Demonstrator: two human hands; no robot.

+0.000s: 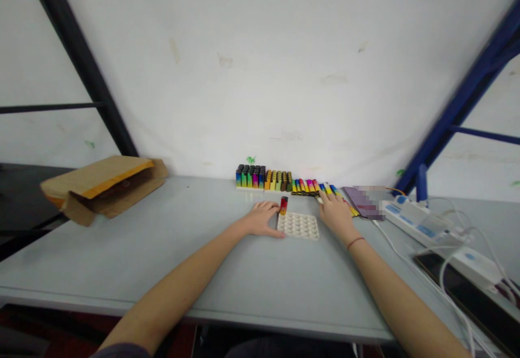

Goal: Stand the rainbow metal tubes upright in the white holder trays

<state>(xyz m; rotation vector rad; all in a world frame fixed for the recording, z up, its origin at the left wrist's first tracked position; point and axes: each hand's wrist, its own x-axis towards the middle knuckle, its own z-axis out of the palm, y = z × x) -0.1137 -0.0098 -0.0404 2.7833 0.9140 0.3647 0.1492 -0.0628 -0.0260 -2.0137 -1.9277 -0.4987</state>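
A white tray (299,226) with rows of round holes lies flat on the table before me. One red lighter (283,205) stands upright at its back left corner. My left hand (262,220) spans the tray's left side, thumb at the front corner and fingers near the lighter, steadying it. Farther right, my right hand (336,212) reaches over a row of colourful lighters (305,186) lying side by side, its fingers stretched onto them. Its fingertips are too small to show whether they pinch one.
Against the wall stand two filled trays, one of black-topped lighters (251,177), one of yellowish lighters (278,180). An open brown paper bag (109,182) lies left. At right are a purple pouch (361,202), a white power strip (426,228) with cables, and a dark phone (467,290).
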